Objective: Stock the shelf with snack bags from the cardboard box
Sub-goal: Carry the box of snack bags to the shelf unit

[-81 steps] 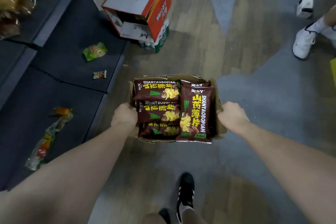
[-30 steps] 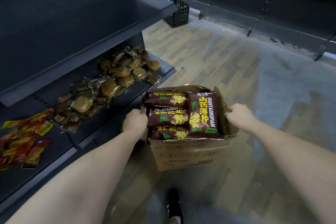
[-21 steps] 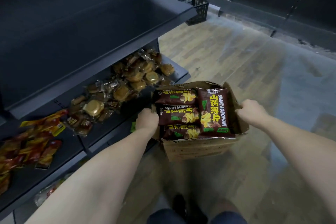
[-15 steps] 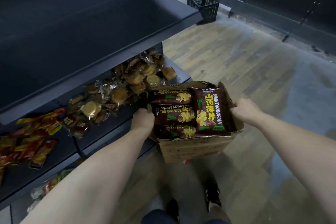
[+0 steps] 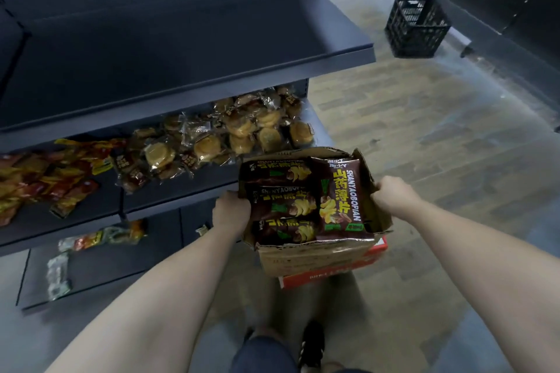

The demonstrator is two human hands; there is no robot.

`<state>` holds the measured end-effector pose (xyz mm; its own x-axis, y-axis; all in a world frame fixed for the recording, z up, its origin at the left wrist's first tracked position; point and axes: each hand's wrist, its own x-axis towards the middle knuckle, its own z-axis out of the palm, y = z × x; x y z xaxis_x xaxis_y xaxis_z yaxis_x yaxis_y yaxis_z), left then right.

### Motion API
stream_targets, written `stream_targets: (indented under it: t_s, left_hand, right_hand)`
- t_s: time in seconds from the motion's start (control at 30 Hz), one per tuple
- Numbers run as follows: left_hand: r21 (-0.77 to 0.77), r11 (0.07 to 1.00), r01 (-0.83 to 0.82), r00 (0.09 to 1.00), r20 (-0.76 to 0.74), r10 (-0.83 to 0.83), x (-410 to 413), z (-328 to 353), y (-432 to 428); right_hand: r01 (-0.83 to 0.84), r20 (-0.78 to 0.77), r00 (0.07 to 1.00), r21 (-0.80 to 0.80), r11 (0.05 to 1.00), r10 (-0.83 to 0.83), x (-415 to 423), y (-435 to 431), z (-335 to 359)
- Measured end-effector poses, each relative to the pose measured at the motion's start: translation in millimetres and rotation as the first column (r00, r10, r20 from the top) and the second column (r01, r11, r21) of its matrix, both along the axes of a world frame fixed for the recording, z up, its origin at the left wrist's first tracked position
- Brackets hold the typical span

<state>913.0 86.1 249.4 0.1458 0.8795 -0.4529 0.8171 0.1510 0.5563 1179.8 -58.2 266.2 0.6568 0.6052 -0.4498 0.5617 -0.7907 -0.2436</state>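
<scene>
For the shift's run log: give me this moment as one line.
left hand: grips cardboard box left edge | right hand: grips its right flap | snack bags: in box | shelf: left of box

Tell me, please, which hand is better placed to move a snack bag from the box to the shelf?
Probably the left. The left hand grips the cardboard box rim on the side facing the shelf, beside the snack bags. The right hand holds the far rim and would reach across.

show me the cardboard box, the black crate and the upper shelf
cardboard box [image 5: 315, 257], head view, front wall
black crate [image 5: 419, 35], head view, near mesh side
upper shelf [image 5: 181, 48], head view, bare top surface
</scene>
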Motion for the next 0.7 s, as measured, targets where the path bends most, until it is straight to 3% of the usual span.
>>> stream_targets:
  t_s: [0.27, 0.7]
  left_hand:
    - [-0.045, 0.991, -0.122, 0.992, -0.029, 0.121, 19.7, -7.7, -0.4]
    - [-0.039, 0.996, -0.080, 0.990, -0.121, 0.075, 47.3, -16.9, 22.3]
  right_hand:
    - [-0.047, 0.012, 0.999, -0.067, 0.997, 0.048, 26.7, 24.7, -5.8]
    - [-0.063, 0.013, 0.998, -0.100, 0.993, 0.065, 50.8, 55.4, -19.6]
